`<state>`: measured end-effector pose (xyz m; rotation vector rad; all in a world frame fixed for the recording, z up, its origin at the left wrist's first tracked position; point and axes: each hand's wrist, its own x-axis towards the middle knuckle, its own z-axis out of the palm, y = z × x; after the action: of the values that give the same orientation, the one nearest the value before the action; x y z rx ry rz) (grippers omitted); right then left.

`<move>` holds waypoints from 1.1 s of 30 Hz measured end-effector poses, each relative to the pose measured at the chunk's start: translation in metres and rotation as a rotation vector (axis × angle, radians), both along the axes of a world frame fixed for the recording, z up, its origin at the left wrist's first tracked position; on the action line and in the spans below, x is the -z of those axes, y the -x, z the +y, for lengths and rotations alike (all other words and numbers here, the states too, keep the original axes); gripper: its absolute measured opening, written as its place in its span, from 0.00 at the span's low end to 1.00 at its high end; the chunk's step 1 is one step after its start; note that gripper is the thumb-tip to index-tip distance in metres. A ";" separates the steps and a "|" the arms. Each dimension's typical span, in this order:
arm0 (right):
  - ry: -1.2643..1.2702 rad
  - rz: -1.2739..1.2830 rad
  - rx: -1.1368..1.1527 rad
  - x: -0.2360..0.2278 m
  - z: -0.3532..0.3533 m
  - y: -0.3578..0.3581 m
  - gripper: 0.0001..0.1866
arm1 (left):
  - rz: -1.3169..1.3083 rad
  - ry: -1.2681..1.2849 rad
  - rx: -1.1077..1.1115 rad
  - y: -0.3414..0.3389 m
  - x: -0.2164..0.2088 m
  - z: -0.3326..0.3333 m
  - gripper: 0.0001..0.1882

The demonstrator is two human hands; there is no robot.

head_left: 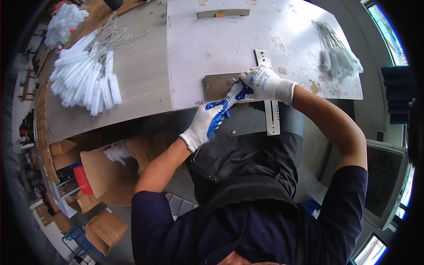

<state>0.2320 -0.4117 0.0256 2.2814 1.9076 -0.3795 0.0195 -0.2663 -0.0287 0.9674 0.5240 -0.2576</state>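
Observation:
Both my hands wear white gloves with blue coated palms. Between them slants a white-bristled tube brush (232,95), close to the table's front edge. My left hand (205,123) is closed round the brush's lower left end, just off the edge. Higher and to the right, my right hand (261,84) grips its other end. Behind the brush a grey-brown metal block (216,86) lies at the table edge, partly covered by my right hand. A perforated metal strip (272,121) runs beneath the right hand and sticks out over the edge toward me.
A big fanned pile of white brushes (86,73) with wire handles covers the table's left part. A smaller bunch (338,55) lies at the right. A curved grey bar (223,13) sits at the back. Below left stands an open cardboard box (104,174).

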 end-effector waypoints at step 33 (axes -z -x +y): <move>-0.415 0.032 0.003 0.055 -0.013 0.010 0.13 | 0.045 -0.313 -0.553 -0.182 -0.015 -0.005 0.11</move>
<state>0.2218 -0.4247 -0.0293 2.5342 2.1679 -0.0169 0.2013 -0.2709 -0.0135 1.0784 0.8664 0.3089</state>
